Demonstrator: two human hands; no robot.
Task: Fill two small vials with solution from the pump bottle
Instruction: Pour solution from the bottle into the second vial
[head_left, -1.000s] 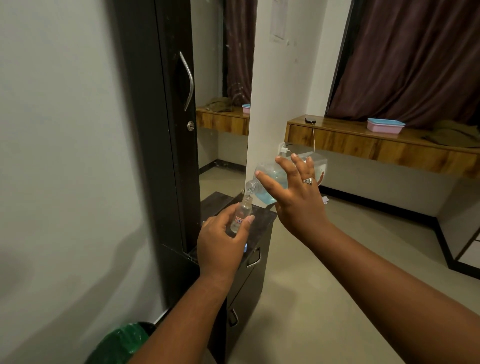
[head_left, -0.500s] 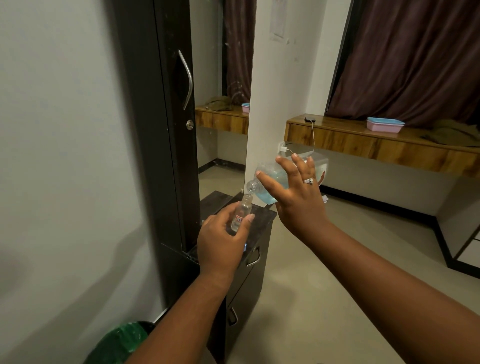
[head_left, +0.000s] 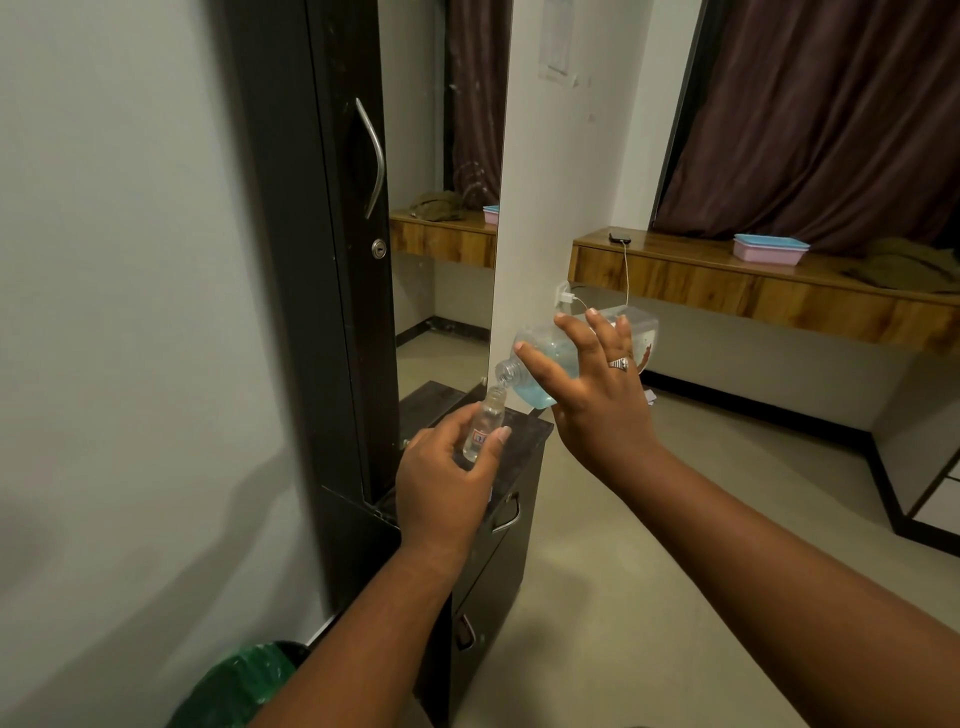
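The left hand (head_left: 447, 483) has its grip pinched around a small vial (head_left: 483, 423), held nearly upright with its open mouth on top, over the dark bench (head_left: 524, 434). The right hand (head_left: 597, 395) has its grip wrapped around the bottle (head_left: 545, 364), which lies tipped on its side, long axis sloping down to the left. Its open neck sits just above and right of the vial's mouth, almost touching. Pouring likely turns on keeping these two openings aligned.

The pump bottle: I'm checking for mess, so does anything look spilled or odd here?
No spill shows. The oddity: the pump bottle has no pump head; the right hand tips its bare neck over the vial held by the left hand, above the dark cabinet.
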